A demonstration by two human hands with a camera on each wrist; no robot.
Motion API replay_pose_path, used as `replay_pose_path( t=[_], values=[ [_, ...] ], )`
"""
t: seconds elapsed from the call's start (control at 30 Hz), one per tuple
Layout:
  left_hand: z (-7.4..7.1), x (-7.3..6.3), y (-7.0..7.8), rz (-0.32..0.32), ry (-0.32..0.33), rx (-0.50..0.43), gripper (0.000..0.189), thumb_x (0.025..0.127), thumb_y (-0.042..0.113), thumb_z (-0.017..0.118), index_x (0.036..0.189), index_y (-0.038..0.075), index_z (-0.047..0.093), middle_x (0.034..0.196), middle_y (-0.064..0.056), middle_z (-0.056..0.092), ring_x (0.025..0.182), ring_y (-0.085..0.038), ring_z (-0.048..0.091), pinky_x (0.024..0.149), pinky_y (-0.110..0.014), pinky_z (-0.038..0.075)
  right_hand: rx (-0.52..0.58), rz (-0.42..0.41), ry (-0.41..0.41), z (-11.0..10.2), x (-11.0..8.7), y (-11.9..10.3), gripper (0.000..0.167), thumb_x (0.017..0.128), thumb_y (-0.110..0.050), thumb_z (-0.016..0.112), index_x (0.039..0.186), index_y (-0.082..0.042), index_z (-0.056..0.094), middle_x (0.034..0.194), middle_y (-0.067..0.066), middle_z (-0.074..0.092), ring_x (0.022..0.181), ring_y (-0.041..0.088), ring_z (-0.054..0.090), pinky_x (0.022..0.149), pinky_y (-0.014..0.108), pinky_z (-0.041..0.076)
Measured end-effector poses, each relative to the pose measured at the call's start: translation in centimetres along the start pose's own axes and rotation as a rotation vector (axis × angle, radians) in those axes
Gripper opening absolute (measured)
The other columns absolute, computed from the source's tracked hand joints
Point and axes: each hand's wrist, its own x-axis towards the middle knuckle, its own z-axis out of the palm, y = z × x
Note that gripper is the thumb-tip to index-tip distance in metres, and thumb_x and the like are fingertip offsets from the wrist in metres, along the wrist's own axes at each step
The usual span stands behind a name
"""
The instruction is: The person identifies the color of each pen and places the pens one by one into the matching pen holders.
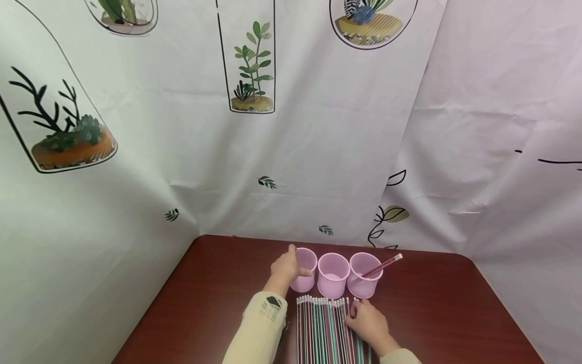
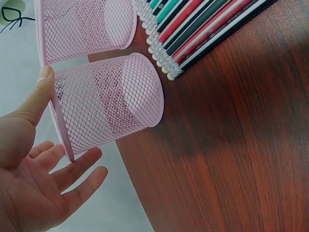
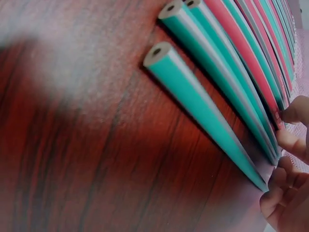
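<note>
My left hand (image 1: 284, 267) holds the rim of the leftmost pink mesh pencil cup (image 2: 108, 96), thumb on one side and fingers on the other. Beside it stand the middle cup (image 1: 332, 289) and the right cup (image 1: 362, 289), where a red pencil (image 1: 386, 264) leans with its eraser end up. In front lies a row of red, green and dark striped pencils (image 1: 325, 328), erasers toward the cups. At the row's right part, my right hand (image 1: 370, 324) pinches a red pencil (image 3: 246, 58) near its far end. Green pencils (image 3: 203, 116) lie beside those fingers.
The cups and pencils are on a dark red-brown wooden table (image 1: 436, 303). Behind and beside it hangs a white cloth (image 1: 318, 151) printed with plants in glass jars. The table's back edge runs close behind the cups.
</note>
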Motion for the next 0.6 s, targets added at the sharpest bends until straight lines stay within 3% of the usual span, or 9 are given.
replay_pose_path(
  t=[0.37, 0.6],
  values=[
    [-0.13, -0.17, 0.09, 0.000, 0.012, 0.007, 0.092, 0.057, 0.037, 0.087, 0.129, 0.004, 0.040, 0.103, -0.019, 0.062, 0.094, -0.036, 0.059, 0.079, -0.052, 0.045, -0.062, 0.018, -0.020, 0.01, 0.15, 0.02, 0.032, 0.065, -0.029, 0.070, 0.058, -0.015, 0.042, 0.069, 0.001, 0.044, 0.053, 0.016, 0.045, 0.046, 0.038, 0.039],
    [-0.20, -0.27, 0.17, 0.005, 0.017, 0.002, 0.088, 0.057, 0.037, 0.087, 0.126, 0.004, 0.042, 0.099, -0.017, 0.062, 0.091, -0.034, 0.059, 0.078, -0.052, 0.045, -0.044, 0.046, -0.038, -0.05, 0.16, -0.23, 0.031, 0.066, -0.027, 0.067, 0.052, -0.015, 0.041, 0.058, -0.001, 0.041, 0.050, 0.014, 0.042, 0.044, 0.037, 0.038]
  ],
)
